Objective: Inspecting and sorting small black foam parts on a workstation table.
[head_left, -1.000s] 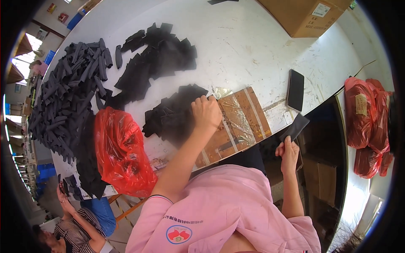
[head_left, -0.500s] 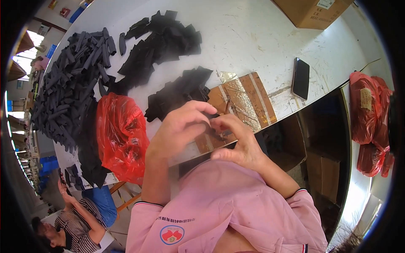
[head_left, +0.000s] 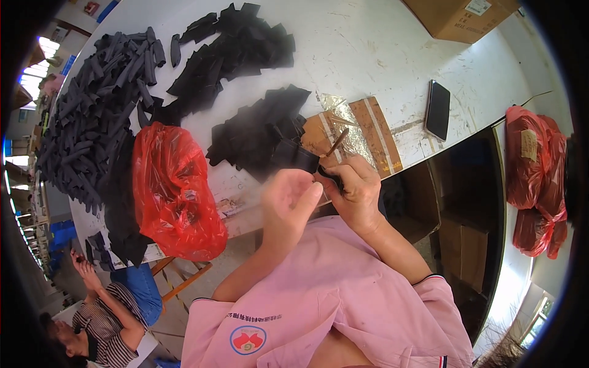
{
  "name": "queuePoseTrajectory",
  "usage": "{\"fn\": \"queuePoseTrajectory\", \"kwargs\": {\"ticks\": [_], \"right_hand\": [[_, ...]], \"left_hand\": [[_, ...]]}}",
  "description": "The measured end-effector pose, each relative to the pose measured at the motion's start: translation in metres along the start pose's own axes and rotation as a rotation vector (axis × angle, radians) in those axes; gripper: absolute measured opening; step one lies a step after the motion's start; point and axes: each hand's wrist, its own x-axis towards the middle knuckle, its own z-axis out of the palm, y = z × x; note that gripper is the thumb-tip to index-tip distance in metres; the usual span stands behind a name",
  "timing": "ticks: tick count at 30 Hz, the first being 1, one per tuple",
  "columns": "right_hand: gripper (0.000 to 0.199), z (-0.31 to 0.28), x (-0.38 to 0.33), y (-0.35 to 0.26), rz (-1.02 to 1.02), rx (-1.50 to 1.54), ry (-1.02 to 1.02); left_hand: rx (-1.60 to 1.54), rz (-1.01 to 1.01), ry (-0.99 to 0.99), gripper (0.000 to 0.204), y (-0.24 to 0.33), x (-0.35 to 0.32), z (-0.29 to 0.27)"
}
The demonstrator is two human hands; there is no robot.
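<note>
My left hand (head_left: pixel 289 197) is blurred, palm turned up. Its thumb reaches toward my right hand, and its fingertips are smeared beside a black fabric piece (head_left: pixel 293 154). Curled fingers of my right hand (head_left: pixel 357 195) close around something black. A thin brown pointed tip (head_left: pixel 337 142) sticks up just beyond these fingers and looks like part of a tool held there; its full shape is hidden. Just past both hands lies a loose pile of flat black fabric pieces (head_left: pixel 245 136), partly overlapping a brown cardboard sheet (head_left: pixel 377 132) with silvery tape.
A red plastic bag (head_left: pixel 175 190) hangs at the table's near-left edge. Rolled dark strips (head_left: pixel 92 122) are heaped at left, more black pieces (head_left: pixel 239 52) behind. A phone (head_left: pixel 437 110), a carton (head_left: pixel 463 18) and red bags (head_left: pixel 534 178) stand right. A seated person (head_left: pixel 113 313) is lower left.
My left hand has turned palm up and moved right and down, close to my right hand. My right hand has closed its fingers, and the brown tip shows more. The view has shifted slightly.
</note>
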Motion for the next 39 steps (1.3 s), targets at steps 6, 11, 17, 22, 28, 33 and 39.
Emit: {"fn": "queuePoseTrajectory", "kwargs": {"ticks": [6, 11, 17, 22, 28, 33, 39], "right_hand": [[0.023, -0.001, -0.003, 0.009, -0.150, -0.182, -0.046], [0.016, -0.001, -0.004, 0.012, -0.375, -0.364, -0.063], [0.018, -0.012, -0.011, 0.010, -0.337, -0.256, -0.266], [0.025, -0.017, -0.014, -0.005, 0.317, 0.435, -0.309], [0.017, -0.002, -0.005, -0.006, 0.228, 0.261, -0.266], [0.013, 0.019, -0.007, 0.003, -0.020, -0.145, -0.081], [0.006, 0.005, 0.005, -0.001, 0.734, 0.794, -0.205]], "left_hand": [[-0.067, -0.202, -0.036, 0.015, -0.008, 0.006, 0.002], [-0.338, -0.387, -0.003, 0.009, -0.017, 0.014, -0.005], [-0.217, -0.311, 0.056, 0.008, -0.034, 0.015, -0.001], [0.158, 0.065, 0.001, 0.005, -0.032, 0.009, -0.001], [0.652, 0.564, 0.192, 0.009, -0.039, 0.012, 0.000], [0.169, 0.247, 0.266, 0.012, -0.050, 0.015, 0.006], [-0.867, -0.316, -0.214, 0.020, -0.020, 0.025, -0.020]]}}
